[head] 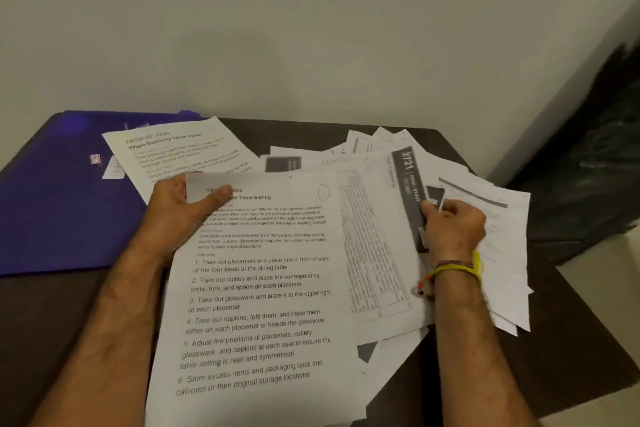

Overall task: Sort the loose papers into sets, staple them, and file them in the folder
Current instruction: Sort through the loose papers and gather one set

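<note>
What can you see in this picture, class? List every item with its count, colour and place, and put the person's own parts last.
Table: one, dark brown, against the wall.
Folder: one, blue, far left of the table.
Small items on the folder: two or so, white and red, too blurred to name.
Balcony sheet: one, white, partly overlapping the folder.
Table setting sheet: one, white, centre front.
Loose papers: many, white, some with dark bands, fanned out on the right.
Dark bag: one, black, beside the table at right.
Left hand: grip pinching the table setting sheet's top corner.
Right hand: grip on a paper in the fan; yellow band at the wrist.
</note>
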